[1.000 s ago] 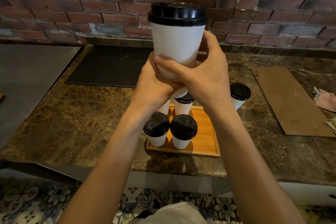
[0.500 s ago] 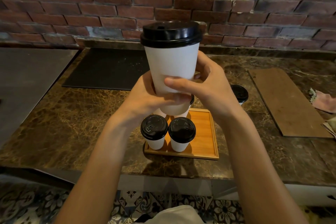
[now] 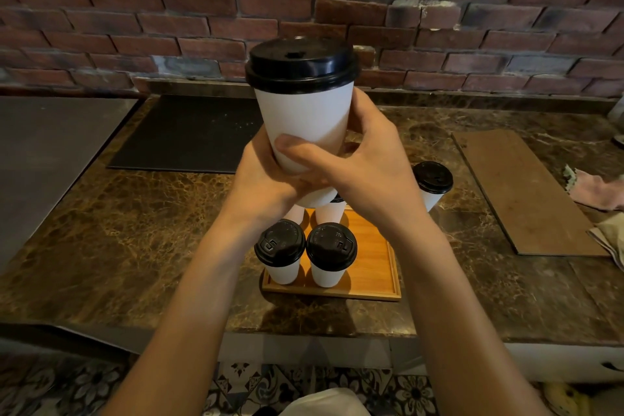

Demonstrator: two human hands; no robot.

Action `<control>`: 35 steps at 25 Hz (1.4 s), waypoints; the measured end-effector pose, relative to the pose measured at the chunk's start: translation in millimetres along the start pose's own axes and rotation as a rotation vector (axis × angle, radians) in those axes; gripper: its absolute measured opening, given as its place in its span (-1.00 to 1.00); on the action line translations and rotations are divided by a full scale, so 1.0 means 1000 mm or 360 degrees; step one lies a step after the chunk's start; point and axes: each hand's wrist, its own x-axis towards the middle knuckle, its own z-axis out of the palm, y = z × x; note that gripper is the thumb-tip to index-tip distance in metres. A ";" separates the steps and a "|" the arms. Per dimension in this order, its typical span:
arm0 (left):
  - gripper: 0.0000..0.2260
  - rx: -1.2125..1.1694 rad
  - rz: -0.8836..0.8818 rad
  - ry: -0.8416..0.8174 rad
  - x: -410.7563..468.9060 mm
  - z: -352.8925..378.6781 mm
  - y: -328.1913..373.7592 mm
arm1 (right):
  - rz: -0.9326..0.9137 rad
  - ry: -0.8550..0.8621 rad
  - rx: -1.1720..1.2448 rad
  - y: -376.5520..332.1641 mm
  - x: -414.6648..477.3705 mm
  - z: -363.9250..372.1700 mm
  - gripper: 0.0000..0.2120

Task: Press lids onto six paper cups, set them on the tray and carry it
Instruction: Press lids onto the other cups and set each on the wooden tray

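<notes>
A: Where is the cup that's being handled?

B: The held cup [image 3: 304, 125] is up in the air, upright, above the far end of the tray [image 3: 371, 263]. Its black lid [image 3: 301, 66] sits squarely on the rim.

A: And the hands?

B: They are together, both clamped round the lower half of that cup. The left hand [image 3: 263, 182] wraps the left side and the base. The right hand [image 3: 368, 165] wraps the right side, with its thumb lying across the front of the white wall and over the left fingers.

A: What stands on the tray?

B: The near left cup [image 3: 282, 267] and the near right cup [image 3: 327, 272], both lidded, stand side by side, their lids almost touching. Behind them are the back left cup [image 3: 296, 213] and the back right cup [image 3: 330, 214], mostly hidden by the hands. A sliver of black shows on top of the right one. I cannot tell about the left one.

A: Any cup off the tray?

B: The lone cup [image 3: 432, 182], lidded, stands on the table [image 3: 135, 230] just past the tray's far right corner, partly behind the right wrist.

A: What else is around?

B: The tray sits on the brown marbled table near its front edge. A black mat [image 3: 189, 135] lies far left and a wooden board [image 3: 526, 192] lies to the right. A pink cloth [image 3: 597, 192] is at the right edge, and a brick wall [image 3: 169, 10] stands behind.
</notes>
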 end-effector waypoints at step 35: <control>-0.46 -0.0116 -0.0121 -0.0404 -0.003 -0.012 0.000 | 0.0067 -0.0142 0.0171 0.002 -0.001 -0.015 -0.40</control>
